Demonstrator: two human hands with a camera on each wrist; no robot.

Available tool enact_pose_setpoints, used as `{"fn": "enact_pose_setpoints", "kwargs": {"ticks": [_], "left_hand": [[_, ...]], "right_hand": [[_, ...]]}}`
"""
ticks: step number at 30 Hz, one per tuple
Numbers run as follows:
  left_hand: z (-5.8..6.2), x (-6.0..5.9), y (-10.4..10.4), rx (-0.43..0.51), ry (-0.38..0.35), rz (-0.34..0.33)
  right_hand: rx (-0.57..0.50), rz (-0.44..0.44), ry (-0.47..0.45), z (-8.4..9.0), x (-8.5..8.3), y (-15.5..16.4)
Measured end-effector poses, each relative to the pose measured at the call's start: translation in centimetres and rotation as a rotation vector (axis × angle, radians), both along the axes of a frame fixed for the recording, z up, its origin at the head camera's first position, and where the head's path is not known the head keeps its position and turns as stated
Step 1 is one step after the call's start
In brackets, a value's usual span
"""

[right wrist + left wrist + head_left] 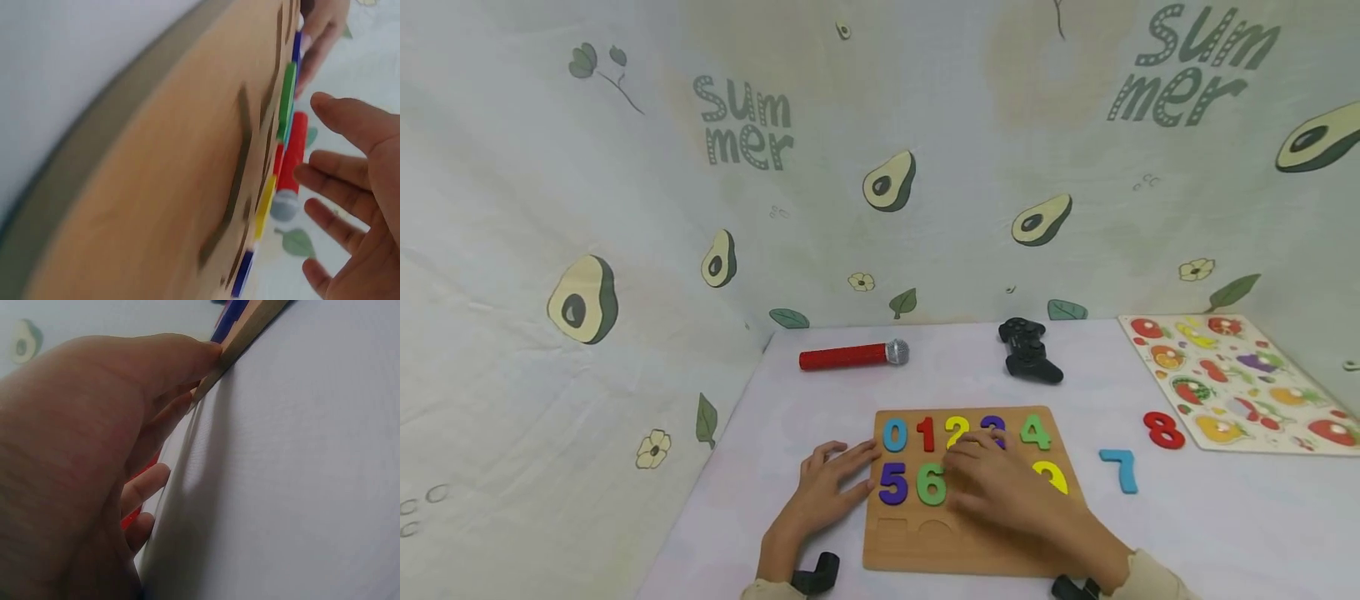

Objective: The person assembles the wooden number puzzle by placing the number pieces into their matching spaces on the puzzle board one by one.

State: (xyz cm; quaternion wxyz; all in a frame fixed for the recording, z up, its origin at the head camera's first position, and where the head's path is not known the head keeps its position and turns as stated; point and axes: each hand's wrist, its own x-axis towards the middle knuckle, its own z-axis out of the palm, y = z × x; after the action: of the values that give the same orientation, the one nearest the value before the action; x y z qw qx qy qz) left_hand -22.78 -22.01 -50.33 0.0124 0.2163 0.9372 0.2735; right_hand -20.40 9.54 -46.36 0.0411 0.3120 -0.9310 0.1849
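Wooden number board lies flat, long axis left-right, under both hands.

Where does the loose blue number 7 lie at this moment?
In the head view the blue 7 lies flat on the table, just right of the wooden number board, with the red 8 up and right of it.

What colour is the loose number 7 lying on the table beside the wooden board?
Light blue. The number 7 shows best in the head view.
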Motion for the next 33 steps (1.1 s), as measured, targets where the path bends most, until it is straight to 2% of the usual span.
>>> {"fn": "enact_pose_setpoints", "kwargs": {"ticks": [5,11,25,33], "left_hand": [[0.0,-0.1,-0.1,-0.004,0.007,-0.004],[-0.2,-0.1,-0.1,0.001,0.012,0.002],[-0.3,0.2,-0.1,0.014,0.023,-0.001],[-0.1,0.2,0.0,0.006,0.014,0.006]], "right_hand": [[-0.022,0.005,0.037,0.3,0.3,2.1],[-0.05,-0.026,0.024,0.4,0.8,4.6],[-0.024,-0.189,0.03,0.4,1.5,8.9],[-0.034,-0.195,0.065,0.5,2.0,10.9]]}}
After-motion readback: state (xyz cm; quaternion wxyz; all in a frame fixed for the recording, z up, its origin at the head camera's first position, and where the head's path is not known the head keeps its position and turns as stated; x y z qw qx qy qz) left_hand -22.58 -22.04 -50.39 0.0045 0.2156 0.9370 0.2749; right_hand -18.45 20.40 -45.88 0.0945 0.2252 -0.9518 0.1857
